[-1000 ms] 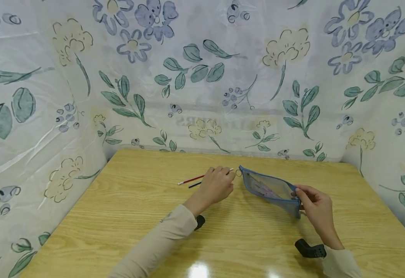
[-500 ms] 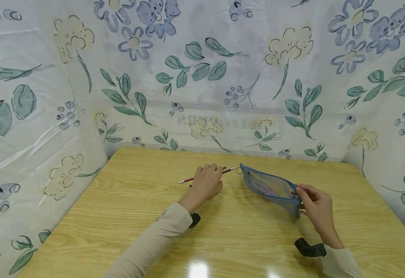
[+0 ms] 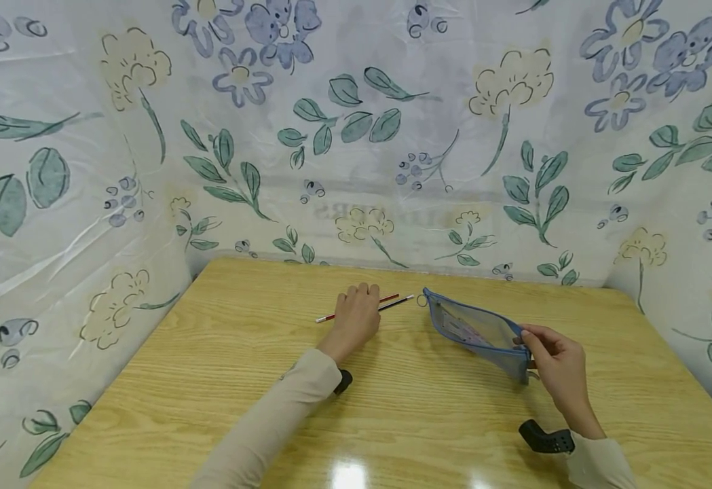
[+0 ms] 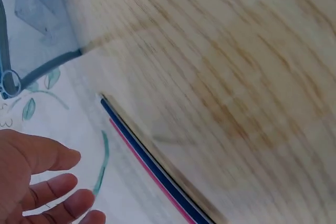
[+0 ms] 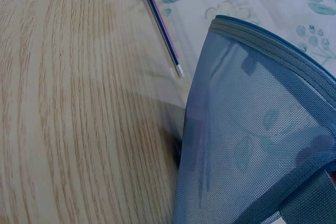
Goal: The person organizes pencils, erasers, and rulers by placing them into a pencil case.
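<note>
Left hand point(image 3: 358, 316), fingers parted, above two pencils point(image 3: 396, 303) on the surface point(image 3: 429, 421); right hand point(image 3: 558, 360) pinches a mesh pouch point(image 3: 474, 329).

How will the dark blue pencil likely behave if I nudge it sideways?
The dark blue pencil is thin and straight, so probably stiff and light. It may roll on the flat table, though I can't tell whether it's faceted. A nudge might also shift the red pencil, which lies close alongside.

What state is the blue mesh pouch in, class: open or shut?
Open: in the head view, the blue mesh pouch has its rim edges apart, showing its inside; the right hand grips one end.
</note>
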Tool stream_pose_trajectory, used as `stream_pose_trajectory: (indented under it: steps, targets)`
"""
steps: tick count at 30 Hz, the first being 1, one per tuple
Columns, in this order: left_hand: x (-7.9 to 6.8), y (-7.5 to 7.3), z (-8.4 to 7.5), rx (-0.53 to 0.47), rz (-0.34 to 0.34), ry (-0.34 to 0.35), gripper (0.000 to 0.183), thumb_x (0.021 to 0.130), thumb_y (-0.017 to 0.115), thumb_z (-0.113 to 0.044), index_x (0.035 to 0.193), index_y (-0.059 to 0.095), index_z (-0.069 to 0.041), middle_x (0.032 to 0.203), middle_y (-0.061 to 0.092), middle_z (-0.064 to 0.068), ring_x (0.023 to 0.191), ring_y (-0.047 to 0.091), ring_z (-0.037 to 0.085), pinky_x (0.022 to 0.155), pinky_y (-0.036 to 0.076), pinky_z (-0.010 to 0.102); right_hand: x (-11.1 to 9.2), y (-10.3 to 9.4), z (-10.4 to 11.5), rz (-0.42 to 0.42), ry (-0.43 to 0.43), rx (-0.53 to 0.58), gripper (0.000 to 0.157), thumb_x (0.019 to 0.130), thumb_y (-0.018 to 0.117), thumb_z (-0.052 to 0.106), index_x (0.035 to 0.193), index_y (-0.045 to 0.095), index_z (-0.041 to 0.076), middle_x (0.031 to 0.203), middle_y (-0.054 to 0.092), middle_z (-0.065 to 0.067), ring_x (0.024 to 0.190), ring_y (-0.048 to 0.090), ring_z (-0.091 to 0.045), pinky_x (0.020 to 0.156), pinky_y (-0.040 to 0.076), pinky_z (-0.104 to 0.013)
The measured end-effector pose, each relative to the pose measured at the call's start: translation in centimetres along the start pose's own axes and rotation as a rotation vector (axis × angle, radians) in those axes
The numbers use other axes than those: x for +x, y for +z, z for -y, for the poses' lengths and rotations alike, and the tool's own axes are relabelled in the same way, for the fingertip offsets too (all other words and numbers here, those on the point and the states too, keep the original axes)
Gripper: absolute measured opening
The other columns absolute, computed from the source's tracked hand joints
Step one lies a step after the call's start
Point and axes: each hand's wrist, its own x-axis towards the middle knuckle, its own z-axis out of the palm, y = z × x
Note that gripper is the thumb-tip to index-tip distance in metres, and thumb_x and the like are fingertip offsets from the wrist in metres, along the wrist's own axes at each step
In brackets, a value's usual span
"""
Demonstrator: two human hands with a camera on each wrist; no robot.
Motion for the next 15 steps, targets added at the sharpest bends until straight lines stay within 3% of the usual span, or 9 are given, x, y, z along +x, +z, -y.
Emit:
stream_pose_trajectory:
  steps: [8, 15]
  targets:
    - [0.27, 0.39, -0.26, -0.020, 0.047, -0.062, 0.008, 0.092, 0.062, -0.007, 0.092, 0.054, -0.004, 0.082, 0.046, 0.010, 0.070, 0.038, 0.023, 0.062, 0.031, 0.034, -0.14, -0.07, 0.07, 0.000, -0.014, 0.013, 0.022, 0.097, 0.060, 0.009, 0.110, 0.069, -0.005, 0.087, 0.071, -0.008, 0.071, 0.063, -0.001, 0.054, 0.053, -0.023]
    - [0.57, 0.82, -0.55, -0.119, 0.136, -0.119, 0.004, 0.095, 0.057, -0.004, 0.094, 0.053, -0.003, 0.084, 0.045, 0.012, 0.071, 0.038, 0.025, 0.062, 0.029, 0.035, -0.28, -0.08, 0.35, -0.001, -0.026, 0.023, 0.022, 0.097, 0.059, 0.010, 0.109, 0.069, -0.005, 0.085, 0.071, -0.005, 0.071, 0.063, -0.001, 0.054, 0.053, -0.023]
